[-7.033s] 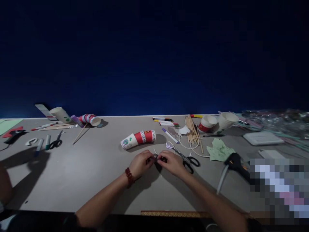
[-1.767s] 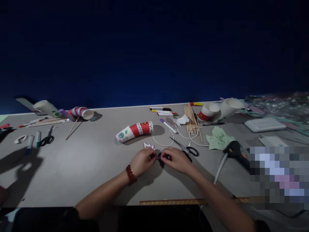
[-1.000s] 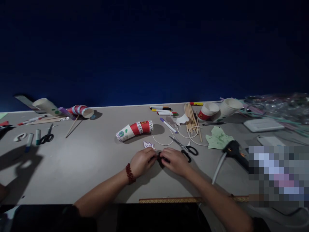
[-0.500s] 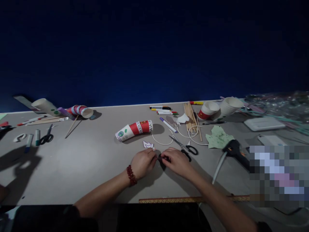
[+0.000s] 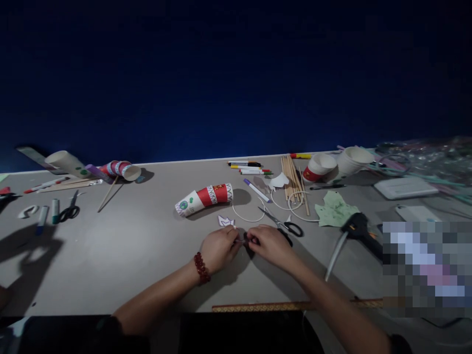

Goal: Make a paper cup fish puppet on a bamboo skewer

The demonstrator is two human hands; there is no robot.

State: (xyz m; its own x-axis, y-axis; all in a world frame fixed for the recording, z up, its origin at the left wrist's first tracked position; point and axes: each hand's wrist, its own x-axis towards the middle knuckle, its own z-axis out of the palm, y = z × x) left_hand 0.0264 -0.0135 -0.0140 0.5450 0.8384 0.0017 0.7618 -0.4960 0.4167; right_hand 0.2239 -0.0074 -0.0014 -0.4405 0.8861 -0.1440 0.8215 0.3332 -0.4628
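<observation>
My left hand [image 5: 218, 250], with a dark red bead bracelet [image 5: 201, 268] at the wrist, is closed in a pinch. Facing it, my right hand [image 5: 272, 247] is pinched too, fingertips close to the left ones. Something thin and small spans the gap between them, too small and dark to name. Just beyond the left fingers lies a white paper cutout [image 5: 225, 221] with a purple outline. Black-handled scissors [image 5: 283, 227] lie beside my right hand, partly covered by it. Farther back rests a bent row of joined paper cups [image 5: 206, 199], red and white with drawn zigzags.
Markers [image 5: 250, 168], wooden sticks [image 5: 291, 179], white cord [image 5: 243, 218] and stacked paper cups [image 5: 352, 160] lie toward the back. A glue gun [image 5: 359, 231] and green crumpled paper [image 5: 334, 210] are at right. Another cup figure [image 5: 120, 169] and scissors [image 5: 70, 211] lie left.
Both hands stay almost in place, still pinched close together. A little more of the thin thing shows between the fingertips. The view has shifted very slightly.
</observation>
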